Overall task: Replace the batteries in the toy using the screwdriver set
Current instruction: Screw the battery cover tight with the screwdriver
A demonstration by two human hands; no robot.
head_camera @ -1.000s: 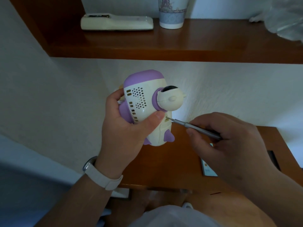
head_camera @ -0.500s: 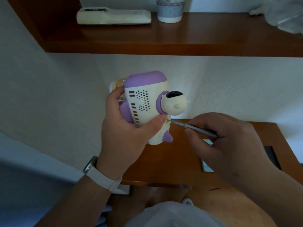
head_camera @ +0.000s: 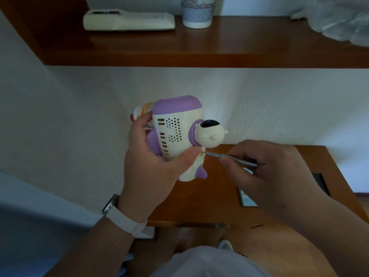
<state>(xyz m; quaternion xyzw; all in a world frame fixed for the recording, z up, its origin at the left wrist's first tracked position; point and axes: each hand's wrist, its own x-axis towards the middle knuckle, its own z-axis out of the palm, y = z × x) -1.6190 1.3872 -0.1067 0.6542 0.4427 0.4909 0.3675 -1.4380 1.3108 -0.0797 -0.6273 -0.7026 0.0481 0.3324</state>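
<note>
The left hand (head_camera: pixel 151 170) has its fingers wrapped tight around the toy (head_camera: pixel 175 132), held above the counter (head_camera: pixel 209 196) standing tall with its purple top up, while the right hand (head_camera: pixel 269 170) pinches the thin screwdriver (head_camera: pixel 229 156), which points left and touches the toy with its tip.

The left forearm (head_camera: pixel 95 240) slants up from the near left; the left hand (head_camera: pixel 153 172) wraps the toy (head_camera: pixel 175 132), fingers curled behind it and thumb pressed across its near side. To its right, the right hand (head_camera: pixel 267 172) pinches the screwdriver (head_camera: pixel 231 157) in curled fingertips, knuckles up.
</note>
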